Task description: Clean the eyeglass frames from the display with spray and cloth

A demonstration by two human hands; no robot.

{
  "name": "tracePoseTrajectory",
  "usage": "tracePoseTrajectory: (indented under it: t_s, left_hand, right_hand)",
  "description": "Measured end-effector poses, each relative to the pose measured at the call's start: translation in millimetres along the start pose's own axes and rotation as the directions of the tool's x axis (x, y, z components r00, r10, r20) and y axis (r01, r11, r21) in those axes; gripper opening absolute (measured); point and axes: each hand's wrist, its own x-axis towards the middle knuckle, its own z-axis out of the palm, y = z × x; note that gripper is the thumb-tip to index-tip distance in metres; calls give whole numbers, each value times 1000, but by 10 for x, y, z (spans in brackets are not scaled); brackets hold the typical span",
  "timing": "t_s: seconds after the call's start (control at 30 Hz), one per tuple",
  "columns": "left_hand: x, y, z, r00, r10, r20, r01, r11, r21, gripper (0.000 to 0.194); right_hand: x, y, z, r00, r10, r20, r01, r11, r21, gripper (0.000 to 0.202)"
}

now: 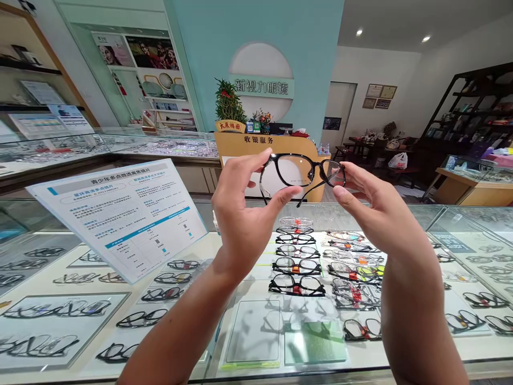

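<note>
A pair of black-rimmed eyeglasses (296, 155) is held up in the air above the glass display counter, its lenses upright and its temples partly folded behind. My left hand (248, 203) pinches the left end of the frame, with the thumb below the left lens and the forefinger at the top corner. At the other end, my right hand (371, 203) grips the rim between thumb and fingers. Small print shows on the left lens. Below both hands, rows of eyeglasses (296, 286) with red tags lie under the counter glass.
A printed sign (120, 219) stands tilted on the counter at the left. A green pad (315, 342) lies at the front. Beyond the counter are a wooden cashier desk (312, 155), a potted plant (229, 104) and a side display case (473, 182) at the right.
</note>
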Motion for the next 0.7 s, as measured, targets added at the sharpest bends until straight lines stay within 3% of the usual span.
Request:
tracePoseTrajectory:
  t_s: [0.3,0.47,0.6,0.7]
  left_hand:
    - [0,-10,3,1000,-14,0,14,999,-37,59]
    - [35,-90,0,990,-116,82,124,988,-87,55]
    - [61,-149,-8,967,-195,163,224,957,-186,58]
    - [81,-125,-22,953,-254,165,285,937,-200,62]
  right_hand:
    - [-3,11,0,1000,9,-19,-9,1000,6,53]
    - [-30,-19,35,986,-32,-163,24,998,-56,54]
    - [-38,-59,114,944,-140,-300,91,981,-172,51]
    - [-34,-67,196,905,-234,-357,157,960,-231,52]
